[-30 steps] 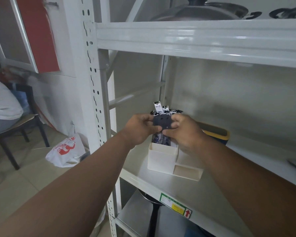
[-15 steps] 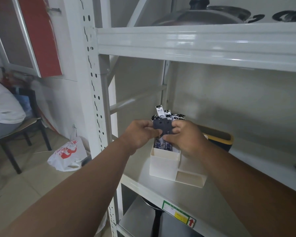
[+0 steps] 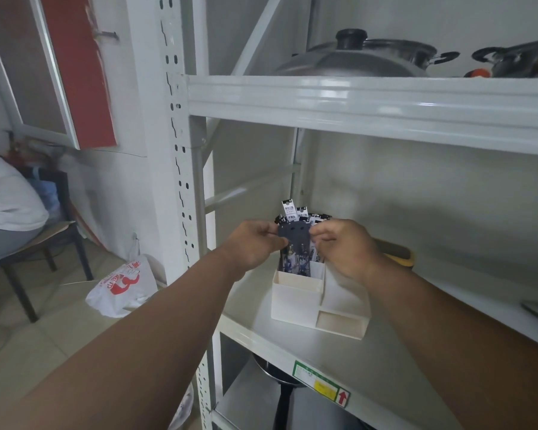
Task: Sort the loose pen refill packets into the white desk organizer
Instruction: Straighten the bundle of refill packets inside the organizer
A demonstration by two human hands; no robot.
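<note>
A white desk organizer (image 3: 295, 301) stands on the middle shelf (image 3: 339, 361). Several pen refill packets (image 3: 295, 252) stand upright in its tall back-left compartment, their dark and white header cards sticking up above my hands. My left hand (image 3: 255, 243) pinches the left edge of the front packet's dark header. My right hand (image 3: 345, 243) has its curled fingers at the right edge of the same packet. The organizer's low front compartments hold nothing that I can see.
A dark bowl with a yellow rim (image 3: 398, 254) sits behind my right wrist. Steel pots (image 3: 370, 57) stand on the upper shelf. The shelf upright (image 3: 174, 181) is to the left, with a white plastic bag (image 3: 121, 287) on the floor. A seated person (image 3: 3, 209) is at far left.
My view has tilted upward, showing more of the upper shelf. Both hands have stayed at the packet tops, the packets sitting slightly deeper in the compartment.
</note>
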